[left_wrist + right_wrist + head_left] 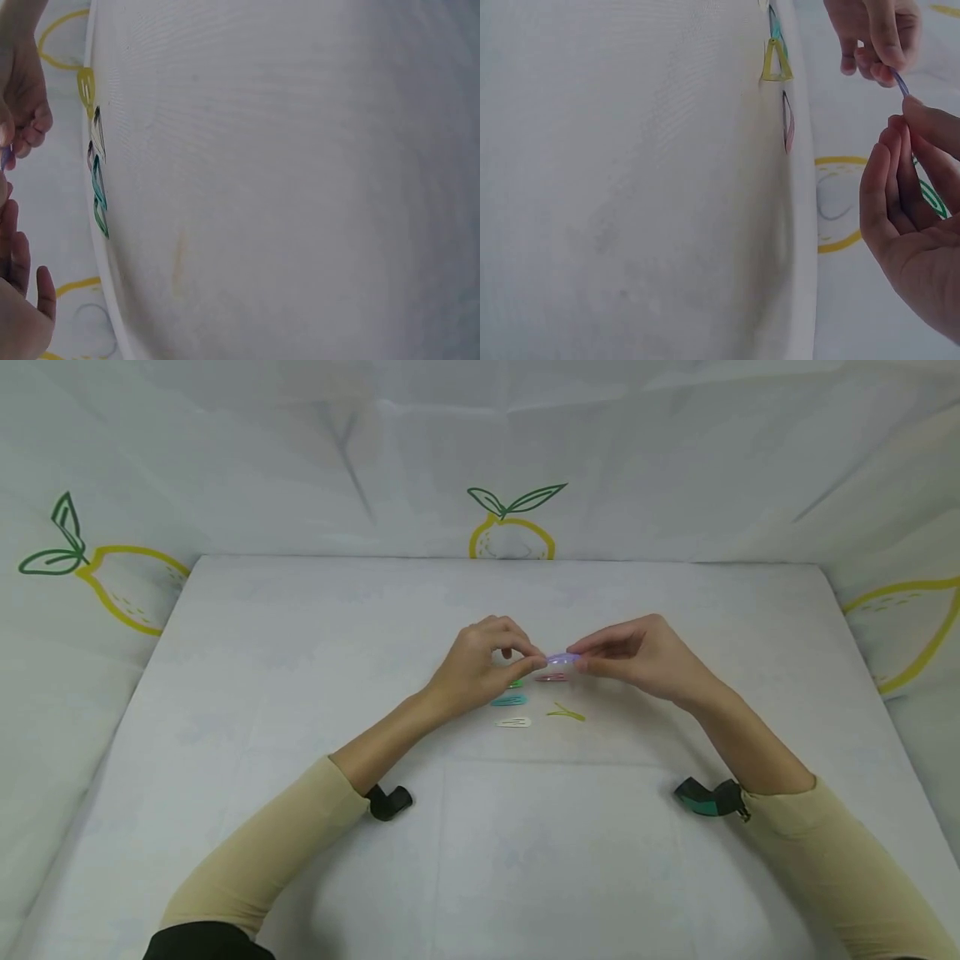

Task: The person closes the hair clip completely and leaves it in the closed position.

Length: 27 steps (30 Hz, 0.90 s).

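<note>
A purple snap hair clip point(562, 658) is held above the table between both hands. My left hand point(491, 656) pinches its left end between thumb and fingertips. The right hand point(637, 656) pinches the other end the same way. In the right wrist view the purple clip point(901, 82) spans the short gap between the two sets of fingertips. Just below the hands in the head view lie a pink clip point(551, 677) and a green clip point(515, 684), the green one partly hidden by the left hand.
Nearer me on the white table point(540, 843) lie a teal clip point(509, 700), a white clip point(513, 722) and a yellow clip point(566, 712) that stands open in a V. White cloth walls with lemon drawings point(512, 537) rise round the table's back and sides.
</note>
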Each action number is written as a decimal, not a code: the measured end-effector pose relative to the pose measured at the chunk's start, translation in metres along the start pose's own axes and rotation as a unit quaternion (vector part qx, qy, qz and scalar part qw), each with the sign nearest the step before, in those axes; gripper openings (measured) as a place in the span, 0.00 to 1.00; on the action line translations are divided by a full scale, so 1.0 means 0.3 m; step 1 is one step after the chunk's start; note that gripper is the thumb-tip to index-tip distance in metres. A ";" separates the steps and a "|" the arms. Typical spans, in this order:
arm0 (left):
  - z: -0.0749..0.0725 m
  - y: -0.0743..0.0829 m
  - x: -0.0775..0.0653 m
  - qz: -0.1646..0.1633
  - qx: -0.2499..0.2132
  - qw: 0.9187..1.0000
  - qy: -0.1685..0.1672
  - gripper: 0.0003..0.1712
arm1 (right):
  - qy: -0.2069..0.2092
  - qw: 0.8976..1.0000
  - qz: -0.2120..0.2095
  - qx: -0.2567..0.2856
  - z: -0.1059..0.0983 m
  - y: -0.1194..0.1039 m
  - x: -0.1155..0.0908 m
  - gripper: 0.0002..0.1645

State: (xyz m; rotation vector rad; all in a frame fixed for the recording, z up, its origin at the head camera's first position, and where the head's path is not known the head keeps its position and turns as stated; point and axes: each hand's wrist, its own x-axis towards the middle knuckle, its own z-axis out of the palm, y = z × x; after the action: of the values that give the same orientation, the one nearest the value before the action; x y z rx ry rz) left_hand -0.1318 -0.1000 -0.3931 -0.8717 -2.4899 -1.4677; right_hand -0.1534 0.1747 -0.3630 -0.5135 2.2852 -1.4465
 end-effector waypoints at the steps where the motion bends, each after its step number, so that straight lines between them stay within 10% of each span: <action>1: -0.002 0.000 0.000 -0.011 0.006 1.000 -0.011 0.03 | -0.007 1.000 -0.004 -0.002 0.000 0.002 0.002 0.13; 27: 0.009 0.008 0.003 -0.113 0.089 0.982 -0.121 0.06 | -0.084 0.987 -0.046 -0.126 0.008 0.016 0.013 0.10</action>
State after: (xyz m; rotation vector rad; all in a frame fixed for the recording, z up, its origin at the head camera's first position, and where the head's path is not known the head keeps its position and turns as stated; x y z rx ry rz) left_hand -0.1308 -0.0964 -0.3924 -0.7987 -2.9318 -1.2324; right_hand -0.1561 0.1728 -0.3689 -0.7933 2.3447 -1.1096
